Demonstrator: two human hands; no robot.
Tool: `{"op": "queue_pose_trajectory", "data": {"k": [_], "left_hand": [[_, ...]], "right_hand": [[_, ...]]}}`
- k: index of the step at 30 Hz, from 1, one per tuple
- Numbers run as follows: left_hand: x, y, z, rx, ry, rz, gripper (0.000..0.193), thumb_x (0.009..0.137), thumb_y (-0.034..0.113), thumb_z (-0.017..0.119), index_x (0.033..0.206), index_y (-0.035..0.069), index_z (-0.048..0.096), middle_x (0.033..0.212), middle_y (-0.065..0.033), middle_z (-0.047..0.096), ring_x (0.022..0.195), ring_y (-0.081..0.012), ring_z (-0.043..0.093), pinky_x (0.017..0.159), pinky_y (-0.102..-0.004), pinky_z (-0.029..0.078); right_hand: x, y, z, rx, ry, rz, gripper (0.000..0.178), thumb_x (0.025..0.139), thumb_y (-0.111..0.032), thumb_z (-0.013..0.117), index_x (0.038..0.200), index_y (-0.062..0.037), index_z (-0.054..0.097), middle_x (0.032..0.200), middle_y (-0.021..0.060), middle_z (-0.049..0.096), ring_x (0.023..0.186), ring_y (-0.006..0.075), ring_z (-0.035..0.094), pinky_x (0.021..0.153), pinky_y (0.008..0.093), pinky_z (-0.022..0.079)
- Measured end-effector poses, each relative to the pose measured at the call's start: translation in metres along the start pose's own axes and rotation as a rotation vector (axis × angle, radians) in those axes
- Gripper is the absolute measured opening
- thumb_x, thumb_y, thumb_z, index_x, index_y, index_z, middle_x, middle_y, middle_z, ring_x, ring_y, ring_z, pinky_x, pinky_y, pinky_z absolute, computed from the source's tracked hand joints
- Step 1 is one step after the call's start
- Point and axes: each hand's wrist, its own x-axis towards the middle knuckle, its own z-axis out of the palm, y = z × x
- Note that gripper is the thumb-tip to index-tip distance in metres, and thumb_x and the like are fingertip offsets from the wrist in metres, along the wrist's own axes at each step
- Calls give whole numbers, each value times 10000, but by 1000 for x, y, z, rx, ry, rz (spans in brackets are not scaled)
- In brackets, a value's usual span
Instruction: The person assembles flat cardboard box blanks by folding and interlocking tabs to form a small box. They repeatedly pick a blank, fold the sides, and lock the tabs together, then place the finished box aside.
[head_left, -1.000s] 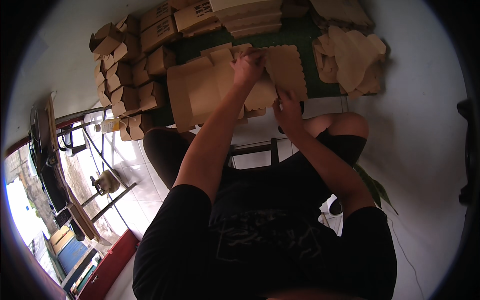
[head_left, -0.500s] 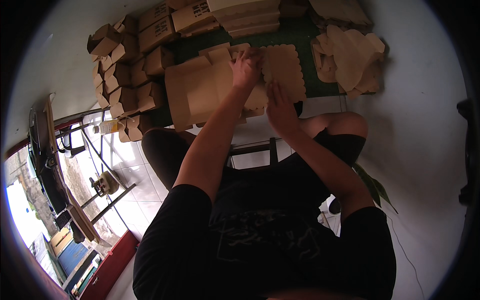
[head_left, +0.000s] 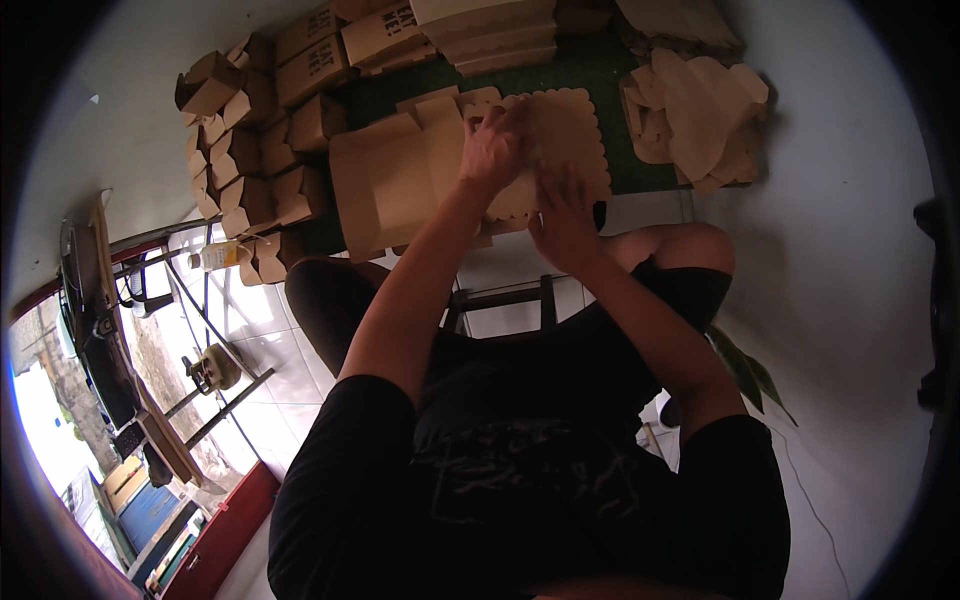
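Note:
Flat brown cardboard box blanks lie on a green table top in front of me. The blank under my hands [head_left: 575, 125] has a scalloped edge along its right side. My left hand [head_left: 492, 152] rests on its left part, fingers laid over the card and partly in shadow. Lower and to the right, my right hand [head_left: 565, 218] lies with outstretched fingers on the same blank, near its front edge. To the left, a larger creased sheet [head_left: 385, 175] spreads out flat. Neither hand is wrapped round anything.
Small folded brown boxes [head_left: 240, 150] are stacked along the table's left side. At the back stand printed boxes [head_left: 320, 65] and nested scalloped trays [head_left: 490, 40]. Loose blanks [head_left: 700, 115] are piled at right on the green surface [head_left: 625, 175]. A bottle [head_left: 215, 255] stands near the left corner.
My left hand has shifted slightly down on the blank. My right hand's fingers have spread a little and moved slightly right. The blank looks nearly unmoved.

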Motion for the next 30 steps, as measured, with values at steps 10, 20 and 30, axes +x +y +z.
{"op": "queue_pose_trajectory", "data": {"k": [10, 20, 30], "left_hand": [[-16, 4, 9, 165, 31, 24, 553, 1169, 408, 609, 1711, 305, 576, 1800, 61, 535, 1691, -296, 442, 1332, -732, 288], [-14, 0, 5, 133, -28, 2, 585, 1169, 433, 592, 1735, 293, 546, 1801, 74, 538, 1722, -261, 396, 1317, -741, 291], [-14, -1, -5, 163, -101, 26, 640, 1185, 413, 554, 1798, 266, 438, 1875, 54, 419, 1741, -231, 352, 1323, -685, 306]], "right_hand": [[55, 36, -5, 202, -63, 83, 585, 1075, -124, 687, 1651, -57, 611, 1668, 122, 572, 1541, 378, 578, 1357, 745, 272], [93, 51, 9, -9, 163, -1, 675, 1086, -191, 702, 1737, -129, 535, 1782, 61, 501, 1630, 389, 465, 1364, 698, 337], [102, 58, -1, -293, 173, -102, 616, 1081, -260, 701, 1672, -103, 623, 1734, 39, 575, 1548, 401, 520, 1341, 626, 388]]}}
